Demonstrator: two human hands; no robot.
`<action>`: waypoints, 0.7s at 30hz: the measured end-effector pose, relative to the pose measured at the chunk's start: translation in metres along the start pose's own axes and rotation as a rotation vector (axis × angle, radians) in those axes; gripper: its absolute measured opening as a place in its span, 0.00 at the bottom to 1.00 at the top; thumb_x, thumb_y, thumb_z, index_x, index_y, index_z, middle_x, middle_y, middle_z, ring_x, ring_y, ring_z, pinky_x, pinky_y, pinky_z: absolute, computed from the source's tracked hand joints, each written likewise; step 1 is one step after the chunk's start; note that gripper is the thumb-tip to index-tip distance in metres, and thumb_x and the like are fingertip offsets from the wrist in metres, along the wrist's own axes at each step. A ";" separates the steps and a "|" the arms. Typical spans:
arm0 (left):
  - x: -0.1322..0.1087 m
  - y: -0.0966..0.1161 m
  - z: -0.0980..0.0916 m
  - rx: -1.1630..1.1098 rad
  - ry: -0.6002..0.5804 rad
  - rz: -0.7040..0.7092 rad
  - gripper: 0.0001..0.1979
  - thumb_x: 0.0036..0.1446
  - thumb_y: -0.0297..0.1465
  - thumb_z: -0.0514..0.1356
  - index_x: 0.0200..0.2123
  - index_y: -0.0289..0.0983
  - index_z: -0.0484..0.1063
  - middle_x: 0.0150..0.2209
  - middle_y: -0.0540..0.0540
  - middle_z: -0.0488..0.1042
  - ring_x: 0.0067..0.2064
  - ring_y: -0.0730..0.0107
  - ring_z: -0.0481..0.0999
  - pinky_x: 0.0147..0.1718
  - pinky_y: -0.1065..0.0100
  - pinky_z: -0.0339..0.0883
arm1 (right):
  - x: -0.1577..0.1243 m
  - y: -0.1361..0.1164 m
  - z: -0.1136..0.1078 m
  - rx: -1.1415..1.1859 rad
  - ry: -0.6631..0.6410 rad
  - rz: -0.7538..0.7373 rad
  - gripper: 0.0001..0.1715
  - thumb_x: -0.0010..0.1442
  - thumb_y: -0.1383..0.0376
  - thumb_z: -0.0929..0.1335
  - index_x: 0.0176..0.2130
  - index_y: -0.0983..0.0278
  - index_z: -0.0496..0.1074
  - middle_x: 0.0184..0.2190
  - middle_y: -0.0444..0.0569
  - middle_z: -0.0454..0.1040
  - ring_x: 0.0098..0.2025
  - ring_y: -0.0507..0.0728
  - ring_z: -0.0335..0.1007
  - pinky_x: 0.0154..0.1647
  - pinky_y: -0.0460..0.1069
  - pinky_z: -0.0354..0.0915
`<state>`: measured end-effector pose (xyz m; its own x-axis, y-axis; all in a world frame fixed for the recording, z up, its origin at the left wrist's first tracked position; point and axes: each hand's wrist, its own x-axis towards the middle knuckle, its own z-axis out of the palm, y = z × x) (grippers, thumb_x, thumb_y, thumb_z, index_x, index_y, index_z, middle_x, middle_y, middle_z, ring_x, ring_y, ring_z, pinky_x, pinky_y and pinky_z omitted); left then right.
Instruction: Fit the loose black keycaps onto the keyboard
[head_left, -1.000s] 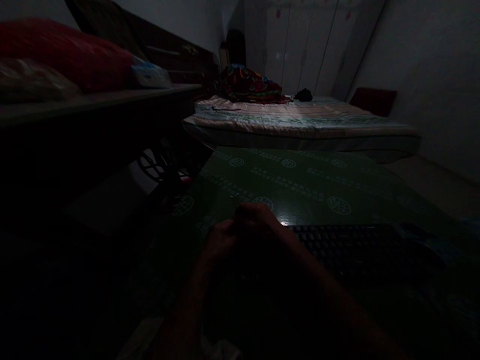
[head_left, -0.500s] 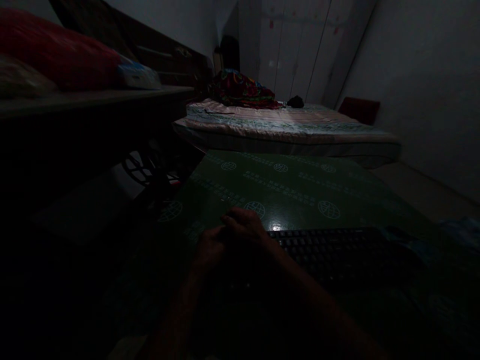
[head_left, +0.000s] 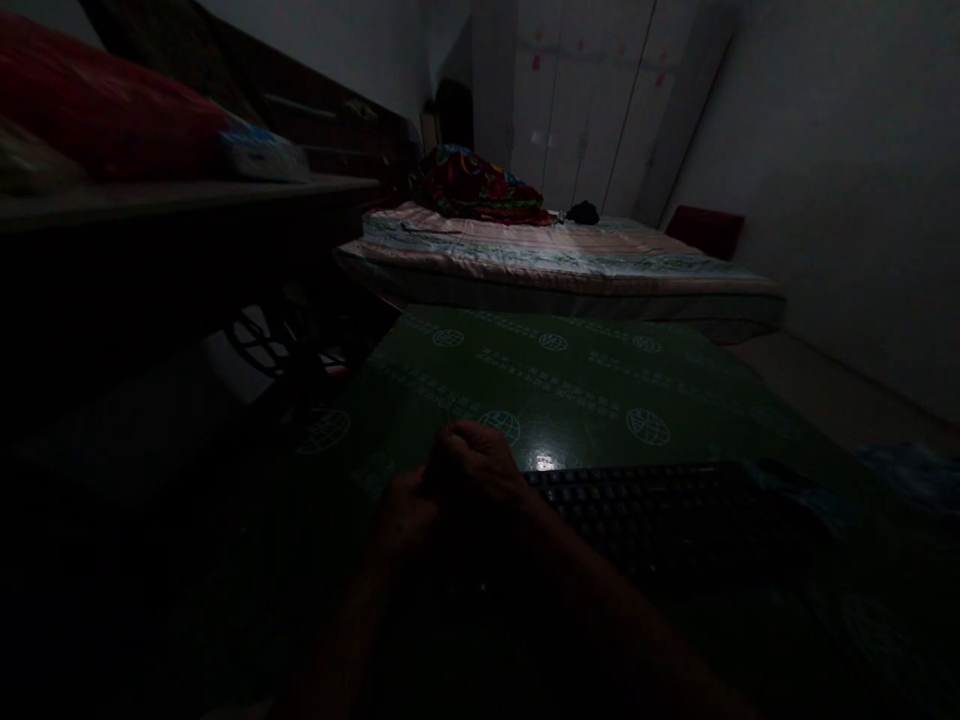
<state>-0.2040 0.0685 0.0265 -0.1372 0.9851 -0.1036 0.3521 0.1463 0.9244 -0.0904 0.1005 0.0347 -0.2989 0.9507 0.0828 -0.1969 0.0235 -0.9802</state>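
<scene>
My left hand [head_left: 405, 510] and my right hand [head_left: 476, 460] are close together above the left end of a black keyboard [head_left: 652, 500]. The right hand's fingers are curled into a fist shape. It partly covers the left hand, whose fingers also look closed. Whatever lies between or inside them, if anything, is hidden by the hands and the deep shadow. Beneath is a green tabletop [head_left: 585, 375] printed with pale globe marks and lettering.
A dark bundle of cloth [head_left: 802, 495] lies at the keyboard's right end. Beyond the table stands a bed [head_left: 570, 265] with a patterned blanket [head_left: 480, 190]. On the left, a shelf [head_left: 330, 185] bears a red bag [head_left: 105, 110] and a tissue pack [head_left: 266, 155].
My right hand's fingers have curled in more tightly. A small shiny bit ahead of the fingertips no longer shows. The view has shifted slightly.
</scene>
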 end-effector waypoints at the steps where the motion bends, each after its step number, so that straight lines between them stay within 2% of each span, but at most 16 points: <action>1: 0.001 -0.002 0.000 0.023 0.007 0.003 0.06 0.33 0.32 0.57 0.19 0.37 0.69 0.18 0.50 0.69 0.23 0.67 0.67 0.20 0.71 0.58 | 0.000 0.001 0.000 0.038 -0.002 0.003 0.11 0.52 0.59 0.64 0.25 0.63 0.64 0.21 0.40 0.64 0.23 0.48 0.59 0.22 0.42 0.56; 5: 0.001 -0.002 0.000 0.110 0.022 -0.009 0.07 0.36 0.34 0.57 0.19 0.37 0.69 0.17 0.51 0.68 0.22 0.68 0.66 0.19 0.71 0.57 | 0.001 0.000 0.000 0.122 0.001 -0.022 0.14 0.51 0.56 0.66 0.25 0.63 0.63 0.20 0.40 0.65 0.22 0.48 0.60 0.22 0.42 0.57; 10: -0.004 0.002 0.002 0.115 0.007 -0.011 0.07 0.38 0.36 0.57 0.20 0.37 0.70 0.19 0.50 0.70 0.24 0.65 0.69 0.21 0.70 0.60 | 0.001 -0.001 -0.002 0.122 0.016 -0.061 0.19 0.52 0.51 0.66 0.24 0.63 0.62 0.19 0.39 0.63 0.21 0.46 0.57 0.21 0.42 0.55; 12: -0.004 -0.001 0.003 0.085 -0.007 0.010 0.07 0.39 0.35 0.58 0.23 0.38 0.71 0.21 0.49 0.72 0.27 0.63 0.71 0.22 0.69 0.62 | 0.001 -0.001 -0.003 0.100 0.021 -0.083 0.20 0.52 0.50 0.66 0.24 0.63 0.62 0.19 0.39 0.62 0.21 0.46 0.56 0.21 0.42 0.54; 16: 0.000 -0.013 0.006 0.091 0.037 0.069 0.06 0.40 0.33 0.58 0.25 0.39 0.71 0.24 0.47 0.74 0.33 0.59 0.74 0.27 0.68 0.65 | 0.001 0.002 -0.002 0.114 0.024 -0.070 0.23 0.53 0.46 0.65 0.27 0.63 0.63 0.19 0.38 0.60 0.20 0.46 0.53 0.20 0.42 0.52; 21: 0.000 -0.019 0.006 0.149 0.032 0.115 0.08 0.41 0.32 0.57 0.28 0.40 0.72 0.26 0.47 0.74 0.36 0.59 0.74 0.30 0.68 0.66 | 0.004 0.008 0.000 0.161 0.042 -0.100 0.27 0.50 0.42 0.65 0.27 0.63 0.63 0.19 0.39 0.60 0.20 0.47 0.53 0.19 0.43 0.51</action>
<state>-0.2050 0.0660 0.0067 -0.1168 0.9931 0.0137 0.4999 0.0469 0.8648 -0.0928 0.1042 0.0273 -0.2320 0.9582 0.1675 -0.3718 0.0718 -0.9255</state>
